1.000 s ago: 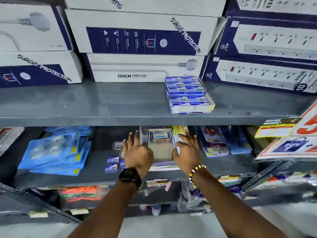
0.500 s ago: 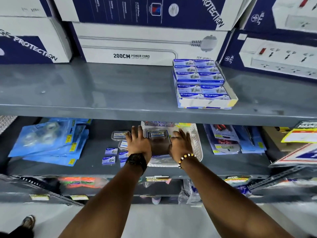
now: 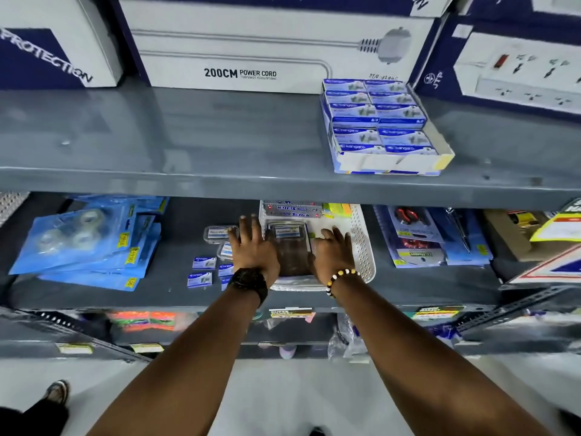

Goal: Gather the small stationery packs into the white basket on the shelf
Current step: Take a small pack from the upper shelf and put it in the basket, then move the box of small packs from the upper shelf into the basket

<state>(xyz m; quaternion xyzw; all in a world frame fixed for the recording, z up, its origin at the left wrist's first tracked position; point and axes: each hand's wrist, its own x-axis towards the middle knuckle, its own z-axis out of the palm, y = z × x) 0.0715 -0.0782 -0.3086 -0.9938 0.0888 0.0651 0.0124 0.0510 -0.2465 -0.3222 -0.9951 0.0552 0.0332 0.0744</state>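
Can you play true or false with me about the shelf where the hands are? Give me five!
1. Both hands, the left hand and the right hand, are at the white basket. True.
2. The basket sits on the top shelf. False: it sits on the shelf below, under the tray of blue boxes.
3. Some small blue packs lie on the shelf outside the basket. True.
4. The small blue packs lie to the right of the basket. False: they lie to its left.
5. The left wrist wears a beaded bracelet. False: it wears a black watch; the beaded bracelet is on the right wrist.
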